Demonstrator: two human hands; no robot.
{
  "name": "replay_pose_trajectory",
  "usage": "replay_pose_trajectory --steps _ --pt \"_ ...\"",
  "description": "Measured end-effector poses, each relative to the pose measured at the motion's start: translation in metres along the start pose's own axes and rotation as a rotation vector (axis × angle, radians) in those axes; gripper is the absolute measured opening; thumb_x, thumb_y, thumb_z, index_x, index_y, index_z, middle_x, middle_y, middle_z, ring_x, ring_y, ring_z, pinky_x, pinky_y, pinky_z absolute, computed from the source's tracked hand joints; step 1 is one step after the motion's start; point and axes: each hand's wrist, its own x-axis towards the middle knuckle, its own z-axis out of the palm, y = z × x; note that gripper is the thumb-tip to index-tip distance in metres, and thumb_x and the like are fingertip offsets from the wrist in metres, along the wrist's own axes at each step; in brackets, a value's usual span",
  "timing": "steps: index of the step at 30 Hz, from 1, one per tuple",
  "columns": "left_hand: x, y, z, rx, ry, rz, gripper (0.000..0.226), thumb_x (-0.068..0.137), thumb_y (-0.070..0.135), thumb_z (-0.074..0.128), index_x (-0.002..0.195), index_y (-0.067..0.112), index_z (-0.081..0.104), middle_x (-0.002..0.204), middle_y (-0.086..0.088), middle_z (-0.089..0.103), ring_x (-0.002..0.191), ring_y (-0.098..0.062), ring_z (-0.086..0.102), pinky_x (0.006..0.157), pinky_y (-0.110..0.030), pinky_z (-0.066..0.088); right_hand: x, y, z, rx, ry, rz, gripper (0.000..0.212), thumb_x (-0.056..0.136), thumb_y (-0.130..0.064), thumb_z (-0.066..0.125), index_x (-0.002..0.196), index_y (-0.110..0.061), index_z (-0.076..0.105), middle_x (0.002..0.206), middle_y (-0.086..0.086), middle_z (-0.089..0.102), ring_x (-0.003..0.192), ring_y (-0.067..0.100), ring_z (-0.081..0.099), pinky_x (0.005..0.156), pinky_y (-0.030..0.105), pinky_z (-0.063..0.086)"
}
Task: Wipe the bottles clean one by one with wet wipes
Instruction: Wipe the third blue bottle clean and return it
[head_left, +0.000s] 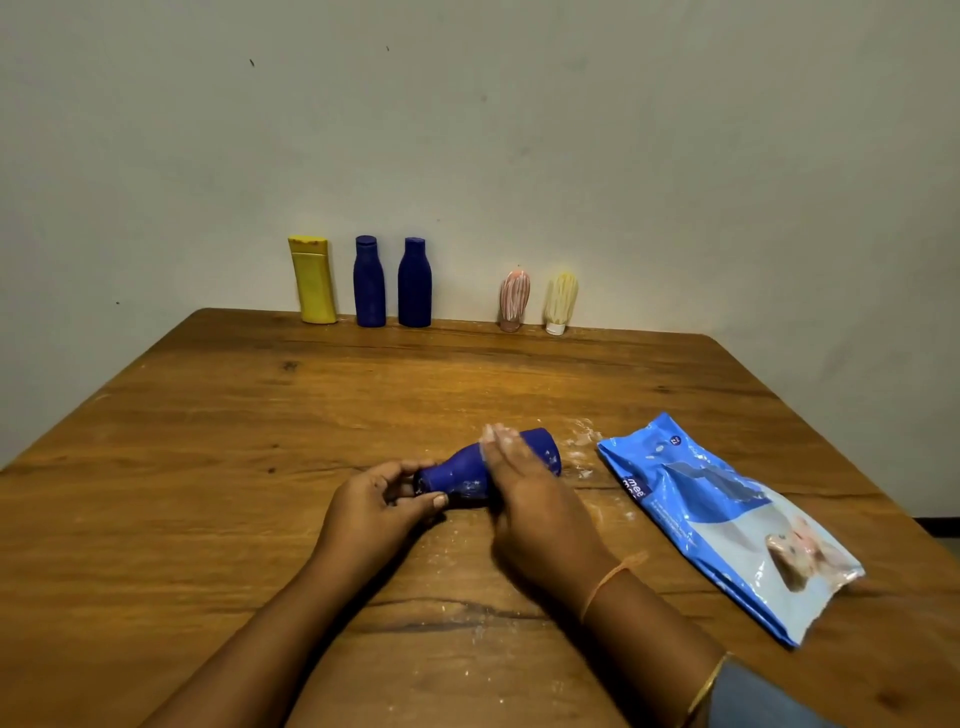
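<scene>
A dark blue bottle (462, 470) lies on its side on the wooden table (208, 467), cap end toward the left. My left hand (379, 501) grips its neck and cap end. My right hand (524, 483) lies flat over the bottle's body, fingers together and dusted white; no wipe shows under it. A blue wet-wipes pack (727, 525) lies flat to the right. Along the wall stand a yellow bottle (312, 280), two dark blue bottles (369, 283) (414, 283), a pink-striped tube (514, 301) and a yellow-striped tube (560, 304).
White powder specks and smears lie on the table around the bottle (582, 452) and in front of my hands. The table's back edge meets a plain wall (519, 130). Its right edge runs close beyond the wipes pack.
</scene>
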Motion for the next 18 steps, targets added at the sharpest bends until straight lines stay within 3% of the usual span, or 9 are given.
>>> replay_pose_trajectory --steps 5,9,13,15,18 --pt "0.002 0.002 0.0 0.088 -0.033 0.023 0.036 0.074 -0.003 0.073 0.104 0.016 0.065 0.084 -0.009 0.07 0.065 -0.006 0.065 0.055 -0.01 0.048 0.016 0.019 -0.011 0.023 0.003 0.245 0.067 0.083 0.002 0.038 0.147 -0.008 0.018 0.155 0.008 0.011 0.143 0.017 0.008 0.114 0.024 0.008" --pt "0.001 -0.002 0.0 0.14 -0.041 0.031 0.035 0.076 -0.001 0.072 0.106 0.016 0.066 0.083 -0.007 0.068 0.067 -0.008 0.057 0.062 -0.016 0.05 0.0 -0.023 0.007 0.052 -0.003 0.058 0.067 0.089 -0.004 0.038 0.148 -0.013 0.005 0.156 0.004 0.003 0.143 0.015 -0.003 0.114 0.025 0.0" --pt "0.003 -0.004 -0.003 0.19 -0.009 0.076 0.029 0.081 -0.001 0.064 0.098 0.022 0.069 0.082 -0.001 0.072 0.077 -0.017 0.068 0.075 -0.032 0.055 -0.009 -0.05 0.015 0.031 -0.1 -0.134 0.062 0.094 -0.009 0.035 0.147 -0.014 0.005 0.156 0.003 0.001 0.143 0.014 -0.005 0.115 0.027 -0.001" --pt "0.003 -0.003 -0.002 0.16 -0.015 0.05 0.028 0.078 0.0 0.069 0.099 0.019 0.068 0.079 -0.002 0.071 0.071 -0.015 0.067 0.066 -0.024 0.054 -0.006 -0.036 0.011 0.01 -0.077 -0.123 0.063 0.093 -0.008 0.036 0.147 -0.016 0.005 0.156 0.001 0.003 0.143 0.012 -0.001 0.113 0.024 -0.001" --pt "0.001 -0.001 0.0 0.093 -0.022 0.021 0.031 0.076 -0.002 0.071 0.102 0.015 0.066 0.084 -0.007 0.07 0.071 -0.014 0.065 0.057 -0.013 0.05 0.002 -0.001 0.002 -0.005 -0.014 0.053 0.068 0.089 -0.004 0.039 0.148 -0.017 0.009 0.156 0.0 0.007 0.143 0.011 0.003 0.113 0.023 0.003"
